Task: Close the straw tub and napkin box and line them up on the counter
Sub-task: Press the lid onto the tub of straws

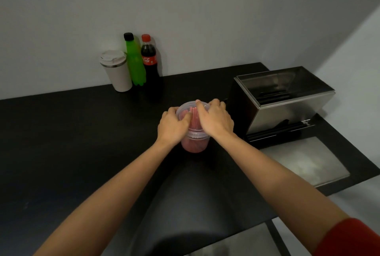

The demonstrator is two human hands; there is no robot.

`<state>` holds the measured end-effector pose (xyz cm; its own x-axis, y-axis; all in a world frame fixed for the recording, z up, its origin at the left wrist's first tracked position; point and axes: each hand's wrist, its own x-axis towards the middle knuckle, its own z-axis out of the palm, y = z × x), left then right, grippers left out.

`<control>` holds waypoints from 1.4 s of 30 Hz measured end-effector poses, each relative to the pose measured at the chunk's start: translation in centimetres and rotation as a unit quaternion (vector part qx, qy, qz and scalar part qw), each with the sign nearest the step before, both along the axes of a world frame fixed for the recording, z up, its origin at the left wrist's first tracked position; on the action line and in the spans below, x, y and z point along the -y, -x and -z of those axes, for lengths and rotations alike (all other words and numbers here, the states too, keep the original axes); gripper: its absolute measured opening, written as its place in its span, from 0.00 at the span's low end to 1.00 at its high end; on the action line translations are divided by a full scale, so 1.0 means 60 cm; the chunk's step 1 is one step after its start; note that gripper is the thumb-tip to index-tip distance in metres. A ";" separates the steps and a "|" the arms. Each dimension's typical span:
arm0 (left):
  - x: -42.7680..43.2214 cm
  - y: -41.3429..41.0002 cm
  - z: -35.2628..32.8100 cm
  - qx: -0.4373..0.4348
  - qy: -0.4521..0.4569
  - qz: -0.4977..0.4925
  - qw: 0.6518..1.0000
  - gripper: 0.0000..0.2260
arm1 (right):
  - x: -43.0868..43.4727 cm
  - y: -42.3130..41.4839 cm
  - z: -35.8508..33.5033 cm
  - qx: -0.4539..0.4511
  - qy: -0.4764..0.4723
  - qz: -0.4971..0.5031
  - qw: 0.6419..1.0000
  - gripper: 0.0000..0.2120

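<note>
- The tub point(194, 142), clear plastic and packed with red straws point(194, 118), is seen upright on the black counter point(82, 132), near the middle.
- The left hand point(173, 125) is laid on the tub's left rim, fingers curled over the clear lid point(202, 104); the fingertips are hidden behind the plastic.
- The right hand point(216, 119) is pressed flat on the lid's right side, fingers bent over the far edge.
- Whether the lid is fully seated cannot be told; much of the rim is covered by the hands.
- The steel napkin box point(285, 101) is set just right of the tub, its top open; its contents are too dark to make out.
- A flat steel panel point(304, 161) is seen in front of the box.
- A white cup point(117, 70), a green bottle point(134, 64) and a cola bottle point(149, 60) are grouped at the wall, well apart from the tub.
- A red sleeve point(349, 237) is cut off at the lower right corner.
</note>
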<state>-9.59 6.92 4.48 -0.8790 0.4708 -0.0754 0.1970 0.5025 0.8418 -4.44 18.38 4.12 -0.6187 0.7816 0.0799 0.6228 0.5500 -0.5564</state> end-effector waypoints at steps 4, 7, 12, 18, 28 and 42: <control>-0.001 -0.006 0.002 -0.032 -0.017 0.000 0.999 0.21 | 0.004 -0.002 0.004 -0.025 -0.002 0.011 1.000 0.29; -0.001 -0.010 0.003 -0.052 -0.041 -0.007 0.998 0.19 | 0.004 -0.002 0.006 -0.032 0.001 0.013 0.999 0.27; -0.001 -0.007 0.005 -0.043 -0.052 -0.006 0.998 0.18 | 0.005 -0.004 0.004 -0.036 0.014 0.012 0.999 0.23; -0.001 -0.004 0.007 -0.009 -0.061 -0.010 0.998 0.18 | 0.005 -0.003 -0.003 -0.025 0.024 0.021 0.999 0.28; 0.012 0.005 0.000 -0.021 -0.059 0.006 0.998 0.23 | 0.000 -0.018 -0.030 -0.033 0.066 -0.017 0.997 0.30; -0.010 -0.057 -0.086 -0.196 -0.120 0.047 0.972 0.23 | -0.018 -0.121 -0.077 -0.207 0.028 -0.109 0.972 0.16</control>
<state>-6.18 7.49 9.64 -0.7703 0.5129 0.3789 0.5621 0.2655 0.7833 2.83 19.45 8.76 -0.6938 0.6464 0.3175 0.2124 0.6049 -0.7674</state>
